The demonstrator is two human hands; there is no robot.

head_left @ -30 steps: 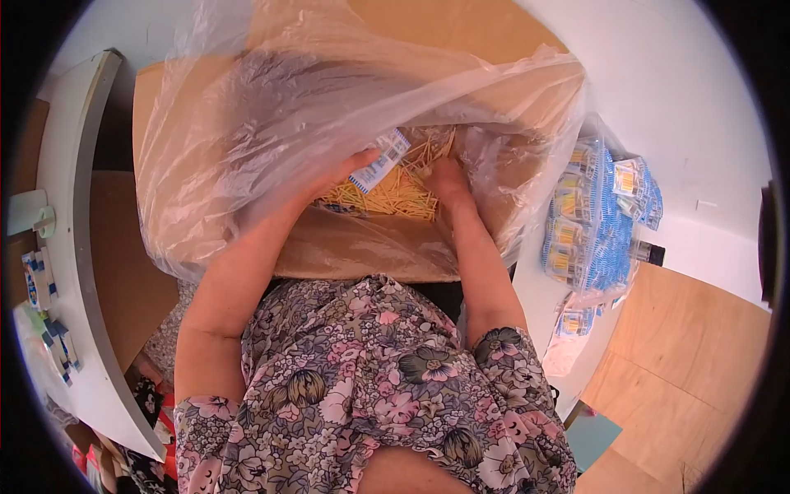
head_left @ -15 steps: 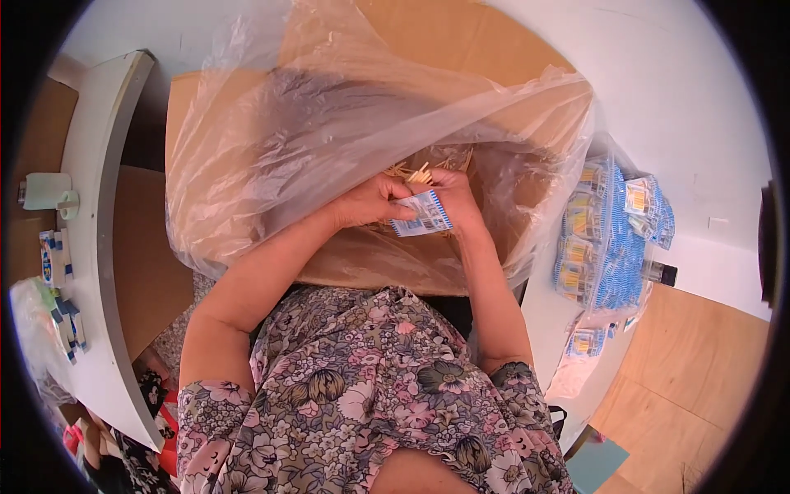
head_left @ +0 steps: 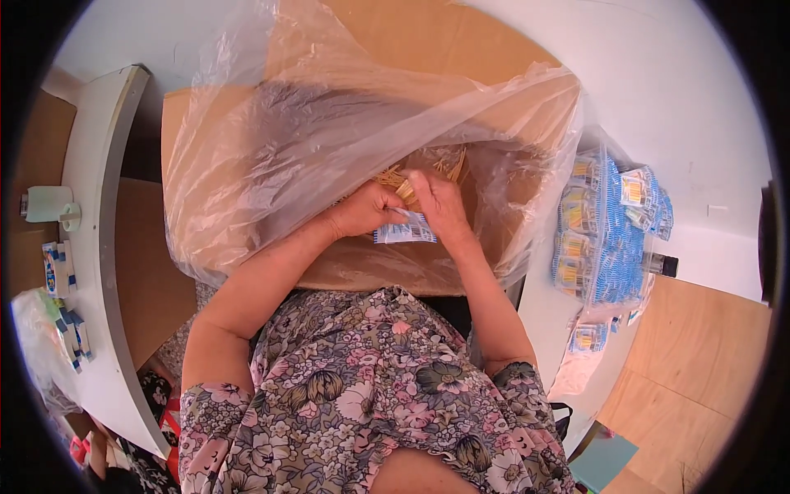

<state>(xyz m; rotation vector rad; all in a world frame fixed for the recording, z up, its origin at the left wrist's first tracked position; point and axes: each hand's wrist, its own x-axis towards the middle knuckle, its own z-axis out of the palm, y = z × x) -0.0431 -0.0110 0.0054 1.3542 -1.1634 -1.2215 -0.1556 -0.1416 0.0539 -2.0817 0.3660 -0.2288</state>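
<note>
Compared with one second ago, the right hand [head_left: 440, 206] has come up from the bottom of the box, and now it is beside the left hand [head_left: 362, 211], near the middle of the frame. The small flat packet of white and blue plastic film [head_left: 406, 230] has moved lower and lies more level. It is just below the two hands. The left hand pinches the upper edge of this packet between thumb and fingers. The right hand is bent, its fingers reaching over a small bundle of thin pale-yellow sticks [head_left: 406, 193]; whether they grip the bundle I cannot tell, because the hand covers them partly. The bundle stands tilted, between the hands, near the packet's upper edge.

Behind the hands, loose yellowish sticks [head_left: 450, 165] lie inside the large brown cardboard box [head_left: 436, 41], which fills the upper centre. A wrinkled, clear plastic liner [head_left: 313, 148] hangs over its sides. At the right of the frame there is a clear plastic bag full of blue-edged packets [head_left: 607, 239].
</note>
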